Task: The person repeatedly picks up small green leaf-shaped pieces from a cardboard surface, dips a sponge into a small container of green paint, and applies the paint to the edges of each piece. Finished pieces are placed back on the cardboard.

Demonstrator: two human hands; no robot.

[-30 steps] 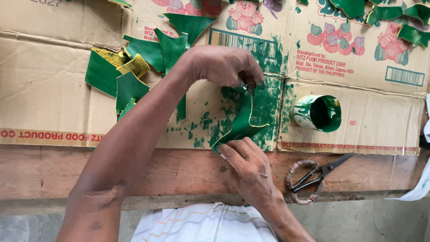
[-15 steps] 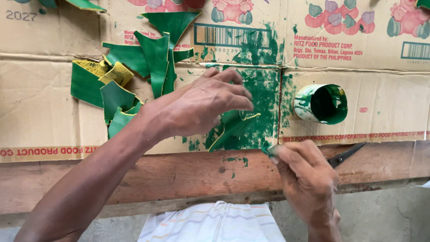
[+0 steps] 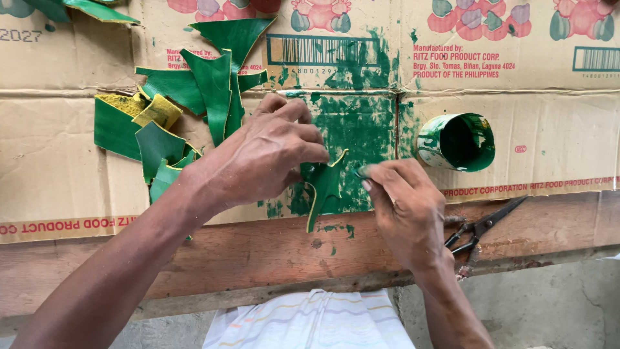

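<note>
Green-painted leaf-shaped piece (image 3: 325,187) lies on the paint-smeared cardboard sheet (image 3: 51,168) that covers the desk (image 3: 258,258). Its long axis runs near-far with a slight tilt; the lower tip points toward the person and just overhangs the near edge of the cardboard.

Left hand (image 3: 258,155) sits directly to the left of the piece, fingers curled down, fingertips pressing or pinching its upper left edge. Right hand (image 3: 403,207) lies just right of the piece, fingers pinched together at a green-stained tip; a small tool may be held there, but this cannot be confirmed. Both hands are about equally near.

Open room: bare wood of the desk lies on the near side. To the far left, a pile of green cut pieces (image 3: 181,110) occupies the cardboard. To the right stand a paint can (image 3: 455,142) on its side and scissors (image 3: 481,226), both apart from the piece.
</note>
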